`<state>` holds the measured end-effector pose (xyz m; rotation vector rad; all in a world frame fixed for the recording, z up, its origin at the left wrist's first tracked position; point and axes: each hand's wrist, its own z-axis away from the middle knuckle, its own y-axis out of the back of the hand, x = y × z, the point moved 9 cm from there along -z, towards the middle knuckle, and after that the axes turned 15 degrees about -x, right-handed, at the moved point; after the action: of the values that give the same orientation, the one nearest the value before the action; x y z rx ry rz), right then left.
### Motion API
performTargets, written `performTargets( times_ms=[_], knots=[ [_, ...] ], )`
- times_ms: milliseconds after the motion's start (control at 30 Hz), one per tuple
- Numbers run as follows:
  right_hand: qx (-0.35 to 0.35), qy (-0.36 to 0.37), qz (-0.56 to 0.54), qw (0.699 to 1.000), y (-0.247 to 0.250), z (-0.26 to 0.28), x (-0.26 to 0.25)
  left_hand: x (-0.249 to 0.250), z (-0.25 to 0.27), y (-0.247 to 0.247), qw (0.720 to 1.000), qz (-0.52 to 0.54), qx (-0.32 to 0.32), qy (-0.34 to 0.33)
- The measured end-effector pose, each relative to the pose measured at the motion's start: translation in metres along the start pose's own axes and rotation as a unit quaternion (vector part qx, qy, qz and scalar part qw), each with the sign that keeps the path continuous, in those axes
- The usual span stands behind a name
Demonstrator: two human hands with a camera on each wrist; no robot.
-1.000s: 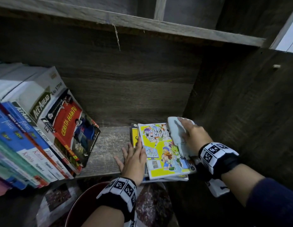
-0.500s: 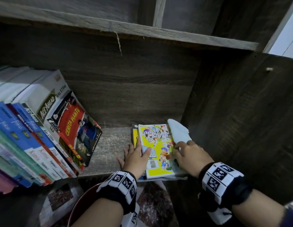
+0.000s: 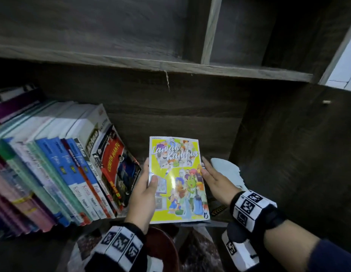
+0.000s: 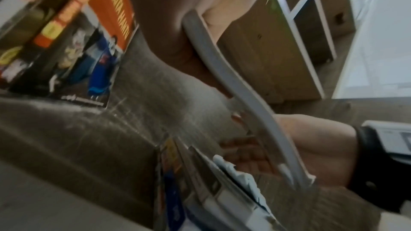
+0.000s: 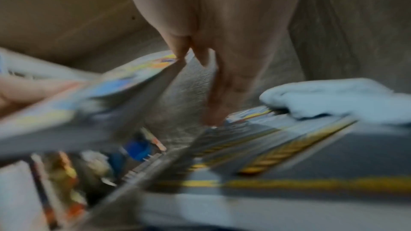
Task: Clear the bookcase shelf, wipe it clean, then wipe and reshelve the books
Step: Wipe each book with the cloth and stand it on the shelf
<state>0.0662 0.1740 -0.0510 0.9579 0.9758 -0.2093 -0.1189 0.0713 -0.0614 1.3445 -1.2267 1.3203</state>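
left hand (image 3: 144, 190) grip: closed on yellow comic (image 3: 177, 179), thumb on cover, lifted above shelf (image 4: 138, 104) | right hand (image 3: 216, 180) grip: open, straight fingers at comic's right edge | cloth (image 3: 227, 171) lies on flat books (image 5: 278, 140), shelf's right end

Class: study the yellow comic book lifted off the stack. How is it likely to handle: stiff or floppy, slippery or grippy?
The yellow comic book is probably floppy: the left wrist view shows its edge bowing. Its cover glares, so it is likely glossy and slippery. The left hand alone grips its edge, so it seems light.
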Motion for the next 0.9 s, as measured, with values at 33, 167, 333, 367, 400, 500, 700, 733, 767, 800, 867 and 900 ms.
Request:
performTargets(
  times_ms=[33, 167, 333, 367, 400, 500, 700, 733, 767, 800, 867, 900],
  knots=[
    [-0.003, 0.042, -0.041, 0.998, -0.004, -0.002, -0.008, 0.005, 0.002, 0.000, 1.000, 0.005, -0.004, -0.006],
    [-0.004, 0.100, -0.152, 0.983, -0.017, -0.013, -0.024, 0.024, 0.012, 0.005, 0.999, -0.025, 0.001, -0.034],
    [-0.009, 0.126, -0.205, 0.971, -0.025, -0.043, -0.064, 0.040, 0.027, 0.032, 0.987, -0.092, 0.093, -0.090],
    [-0.011, 0.130, -0.213, 0.968, -0.027, -0.053, -0.072, 0.043, 0.031, 0.039, 0.981, -0.111, 0.121, -0.101],
    [-0.016, 0.133, -0.224, 0.965, -0.031, -0.064, -0.082, 0.046, 0.036, 0.045, 0.974, -0.130, 0.147, -0.112],
    [-0.026, 0.141, -0.243, 0.959, -0.039, -0.097, -0.108, 0.051, 0.045, 0.060, 0.947, -0.210, 0.207, -0.126],
    [-0.019, 0.133, -0.294, 0.946, -0.053, -0.157, -0.126, 0.049, 0.042, 0.060, 0.882, -0.376, 0.214, -0.188],
    [-0.023, 0.133, -0.294, 0.946, -0.057, -0.164, -0.126, 0.047, 0.039, 0.060, 0.870, -0.412, 0.203, -0.180],
    [-0.028, 0.129, -0.294, 0.947, -0.062, -0.170, -0.125, 0.042, 0.037, 0.059, 0.858, -0.449, 0.185, -0.166],
    [-0.029, 0.131, -0.299, 0.945, -0.066, -0.173, -0.125, 0.038, 0.036, 0.059, 0.847, -0.477, 0.178, -0.155],
    [-0.041, 0.137, -0.285, 0.948, -0.078, -0.181, -0.125, 0.029, 0.035, 0.060, 0.827, -0.521, 0.171, -0.122],
    [-0.052, 0.133, -0.256, 0.956, -0.086, -0.183, -0.124, 0.021, 0.033, 0.061, 0.819, -0.542, 0.164, -0.094]
  ],
)
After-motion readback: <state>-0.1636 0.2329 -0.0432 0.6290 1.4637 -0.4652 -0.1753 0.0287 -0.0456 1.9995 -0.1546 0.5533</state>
